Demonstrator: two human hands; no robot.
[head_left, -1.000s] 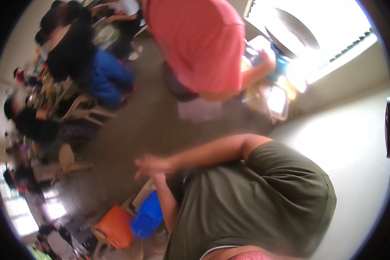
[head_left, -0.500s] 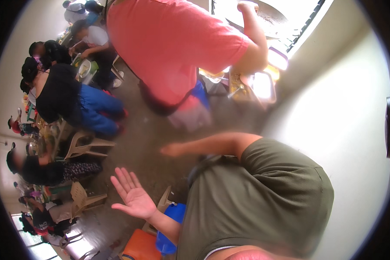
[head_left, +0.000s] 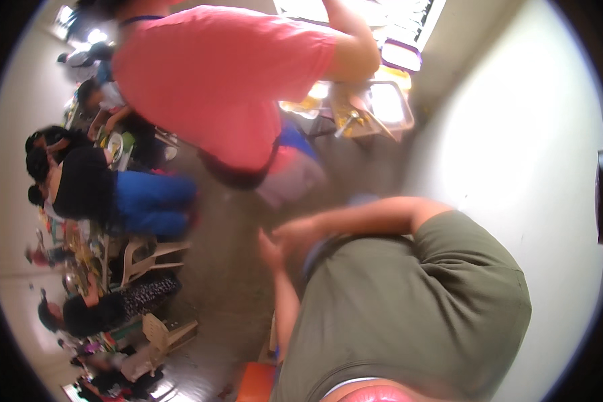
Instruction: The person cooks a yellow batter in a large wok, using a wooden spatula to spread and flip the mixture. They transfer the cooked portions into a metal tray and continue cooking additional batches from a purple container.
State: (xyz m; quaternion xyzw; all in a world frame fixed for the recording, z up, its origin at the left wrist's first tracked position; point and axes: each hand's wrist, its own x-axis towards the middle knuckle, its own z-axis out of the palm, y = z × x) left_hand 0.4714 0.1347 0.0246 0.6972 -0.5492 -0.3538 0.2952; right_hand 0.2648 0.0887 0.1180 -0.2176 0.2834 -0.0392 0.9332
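Observation:
My left hand [head_left: 270, 252] is raised in front of my olive shirt, turned nearly edge-on, its fingers stretched out and no object visible in it. Close beside it, my right hand [head_left: 297, 234] reaches across from the right with the forearm level. Motion smears its fingers, so their shape is unclear. Whether the two hands touch cannot be made out.
Ahead stands a person in a pink shirt [head_left: 208, 80], one arm raised by the window. Past that person, a tray [head_left: 398, 128] holds utensils and food bits. Several people sit or stand along tables at left, with plastic chairs [head_left: 155, 335]. An orange container [head_left: 254, 383] is beside me.
My left hand has swung from an outspread palm at the left to beside my right hand. The view has turned, and the person in pink appears farther left.

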